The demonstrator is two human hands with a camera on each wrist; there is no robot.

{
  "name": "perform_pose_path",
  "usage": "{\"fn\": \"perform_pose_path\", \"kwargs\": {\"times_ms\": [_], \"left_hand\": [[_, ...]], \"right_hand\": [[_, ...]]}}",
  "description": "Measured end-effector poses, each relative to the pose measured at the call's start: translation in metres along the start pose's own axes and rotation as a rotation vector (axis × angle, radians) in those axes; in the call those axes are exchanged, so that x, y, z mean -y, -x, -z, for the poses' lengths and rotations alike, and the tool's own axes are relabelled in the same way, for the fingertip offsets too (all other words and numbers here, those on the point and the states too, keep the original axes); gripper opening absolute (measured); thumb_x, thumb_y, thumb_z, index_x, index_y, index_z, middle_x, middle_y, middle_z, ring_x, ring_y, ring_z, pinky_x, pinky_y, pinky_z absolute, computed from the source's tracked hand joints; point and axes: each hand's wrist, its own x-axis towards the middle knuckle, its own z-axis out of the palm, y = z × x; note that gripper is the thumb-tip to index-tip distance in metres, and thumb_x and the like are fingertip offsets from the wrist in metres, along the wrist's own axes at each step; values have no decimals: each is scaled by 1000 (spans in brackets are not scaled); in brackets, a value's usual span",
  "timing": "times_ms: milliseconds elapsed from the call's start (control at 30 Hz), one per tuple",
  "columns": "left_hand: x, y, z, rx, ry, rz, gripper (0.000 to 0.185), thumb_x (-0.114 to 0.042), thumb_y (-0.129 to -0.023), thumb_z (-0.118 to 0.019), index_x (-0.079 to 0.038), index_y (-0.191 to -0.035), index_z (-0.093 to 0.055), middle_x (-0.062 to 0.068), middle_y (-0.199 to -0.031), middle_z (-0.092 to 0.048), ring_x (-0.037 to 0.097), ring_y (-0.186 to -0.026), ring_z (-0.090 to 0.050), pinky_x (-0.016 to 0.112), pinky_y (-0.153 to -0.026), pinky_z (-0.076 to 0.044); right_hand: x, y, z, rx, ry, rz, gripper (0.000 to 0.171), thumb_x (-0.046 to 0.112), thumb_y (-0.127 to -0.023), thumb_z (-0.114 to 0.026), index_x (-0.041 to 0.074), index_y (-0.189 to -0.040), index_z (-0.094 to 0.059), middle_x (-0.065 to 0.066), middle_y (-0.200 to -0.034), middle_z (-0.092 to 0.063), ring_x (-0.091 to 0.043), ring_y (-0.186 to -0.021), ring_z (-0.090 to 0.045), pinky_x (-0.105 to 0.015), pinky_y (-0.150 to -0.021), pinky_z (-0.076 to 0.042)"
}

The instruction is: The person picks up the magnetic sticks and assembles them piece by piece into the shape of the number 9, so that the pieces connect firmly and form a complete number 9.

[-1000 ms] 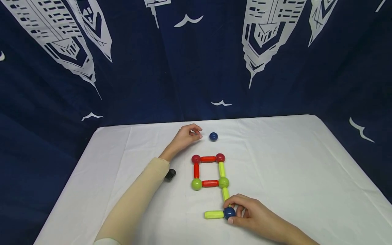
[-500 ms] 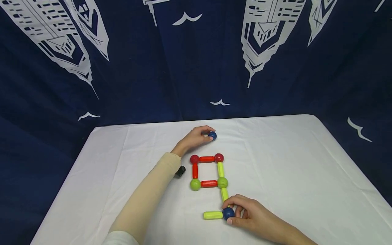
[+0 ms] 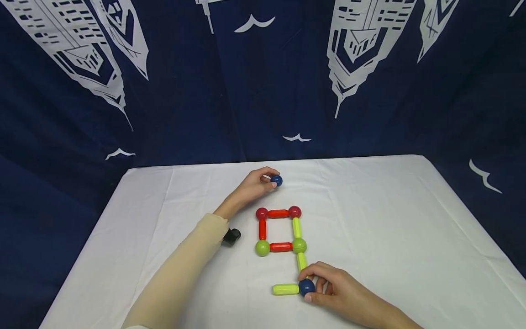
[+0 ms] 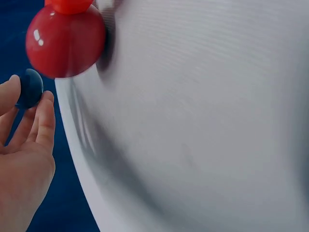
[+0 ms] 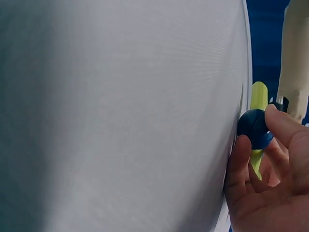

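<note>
Head view: a white-clothed tabletop [image 3: 390, 228] stands before a navy backdrop [image 3: 246, 82] printed with white skyscrapers and birds. The left hand [image 3: 255, 187] pinches a loose blue ball [image 3: 276, 180] at the far side, behind a flat figure of red and green rods and balls [image 3: 280, 230]; the right hand [image 3: 337, 288] grips the figure's near blue ball [image 3: 306, 287], beside a green rod [image 3: 286, 289]. Left wrist view: fingertips [image 4: 46, 104] pinch the loose blue ball [image 4: 30, 87] off the cloth's edge, near a red ball [image 4: 65, 41]. Right wrist view: curled fingers [image 5: 280, 125] hold the near blue ball [image 5: 253, 128] against the white cloth [image 5: 120, 111].
</note>
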Motion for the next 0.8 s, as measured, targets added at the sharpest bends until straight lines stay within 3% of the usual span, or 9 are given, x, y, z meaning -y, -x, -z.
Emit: {"fn": "perform_pose_path", "kwargs": {"times_ms": [367, 567, 800], "left_hand": [[12, 57, 21, -133, 68, 20, 32, -5, -94, -64, -4, -125, -58, 14, -121, -56, 23, -94, -59, 27, -75, -50], [18, 90, 26, -116, 79, 30, 33, -4, -94, -64, -5, -127, -56, 13, -124, -54, 25, -97, -58, 28, -75, -49], [8, 131, 29, -36, 52, 61, 35, -3, -94, -64, -7, -128, -55, 13, -116, -61, 25, -95, -63, 28, -75, -50]], "right_hand": [[2, 1, 0, 14, -16, -47, 31, 30, -91, -71, 20, -119, -62, 4, -95, -59, -8, -72, -55, -23, -59, -48], [1, 1, -1, 14, -19, -31, 31, 30, -92, -70, 20, -120, -62, 3, -97, -59, -8, -72, -55, -23, -59, -48], [-1, 2, -1, 7, -5, -3, 31, 29, -92, -69, 20, -121, -61, 4, -97, -59, -8, -73, -55, -23, -59, -48]]}}
